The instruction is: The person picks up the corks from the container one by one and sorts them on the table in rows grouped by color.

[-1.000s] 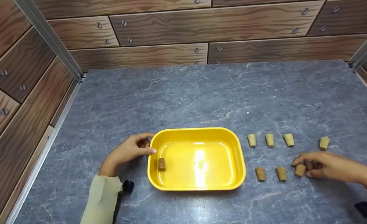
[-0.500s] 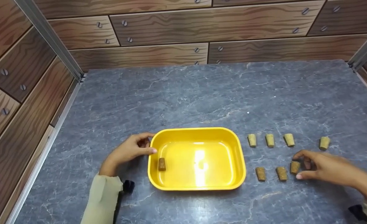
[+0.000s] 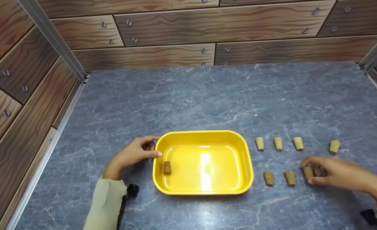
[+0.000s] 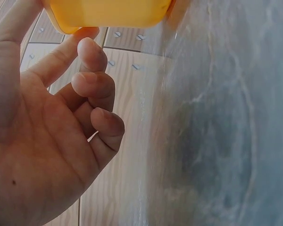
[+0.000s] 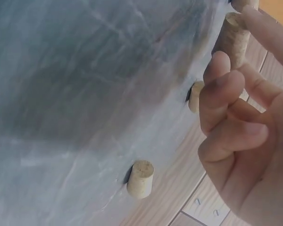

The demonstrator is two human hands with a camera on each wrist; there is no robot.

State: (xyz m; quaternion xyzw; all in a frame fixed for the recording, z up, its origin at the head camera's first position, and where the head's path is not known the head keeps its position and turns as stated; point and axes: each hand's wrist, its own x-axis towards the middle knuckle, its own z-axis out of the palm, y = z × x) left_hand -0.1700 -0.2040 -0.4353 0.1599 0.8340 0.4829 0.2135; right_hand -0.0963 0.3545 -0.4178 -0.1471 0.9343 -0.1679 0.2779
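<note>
My left hand [image 3: 129, 156] pinches the left rim of a yellow tray [image 3: 204, 189], thumb over the edge and index finger along the outside. In the left wrist view its other fingers curl below the tray [image 4: 113, 16]. Inside the tray, near its left wall, stands a dark brown cork [image 3: 167, 167]. To the tray's right, my right hand [image 3: 341, 172] holds a brown cork [image 3: 308, 172] between thumb and fingers, low over the table. The right wrist view shows this cork [image 5: 233, 40] partly covered by the fingertips. Two more brown corks [image 3: 268, 178] stand left of it in a row.
Behind the brown row runs a line of several paler corks [image 3: 278, 144], the rightmost pale cork [image 3: 334, 147] set apart from the others and close to my right hand. The grey marbled table [image 3: 175, 102] ends at wood-patterned walls [image 3: 162, 30].
The brown cork in my right hand shifted a little left and away, then back right, and now leans less. My left hand and the tray have stayed in place.
</note>
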